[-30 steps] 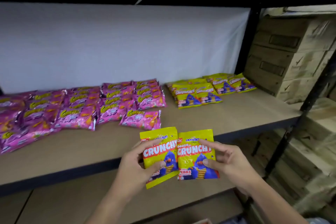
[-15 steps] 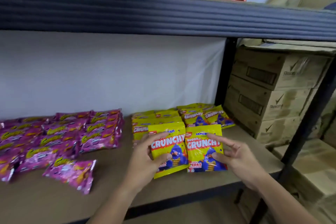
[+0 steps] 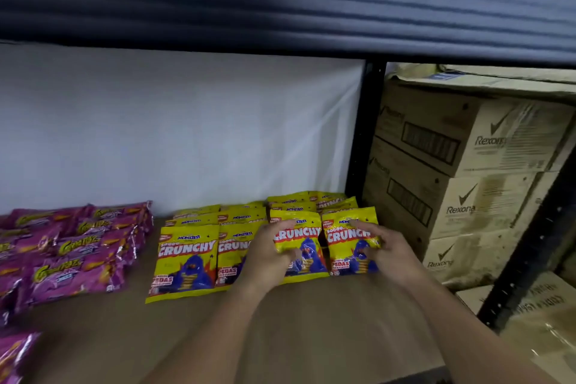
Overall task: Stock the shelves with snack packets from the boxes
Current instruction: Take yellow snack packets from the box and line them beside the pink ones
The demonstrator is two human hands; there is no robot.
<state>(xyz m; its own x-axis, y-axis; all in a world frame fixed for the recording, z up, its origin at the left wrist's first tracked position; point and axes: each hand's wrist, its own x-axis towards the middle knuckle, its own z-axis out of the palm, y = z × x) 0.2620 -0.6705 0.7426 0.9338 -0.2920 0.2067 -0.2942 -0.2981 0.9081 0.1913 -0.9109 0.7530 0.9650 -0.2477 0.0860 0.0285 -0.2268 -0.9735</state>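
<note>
My left hand (image 3: 270,254) grips one yellow Crunchy packet (image 3: 300,246) by its left edge, thumb across the front, fingers curled behind. My right hand (image 3: 378,248) holds a second yellow packet (image 3: 346,243) by its right edge, fingers curled over the top corner and side. Both packets lie side by side, touching, at the near right of the shelf board (image 3: 311,321); I cannot tell whether they rest fully on it or are a little above it.

Just left of them, two more yellow packets (image 3: 187,259) lie flat in the front row, with further yellow rows (image 3: 293,203) overlapping behind, up to the white back panel (image 3: 187,134). Far left, a spread of pink packets (image 3: 71,246) covers the board.

Judgement on progress: stocking is well along on this shelf: pink block laid, yellow block partly filled. These two look like the end of the yellow front row. Bare board remains nearer me. No supply box is in view, so the remaining stock is unknown. Cartons marked Rexona (image 3: 467,196) stand stacked beyond the black upright (image 3: 358,134), right.
</note>
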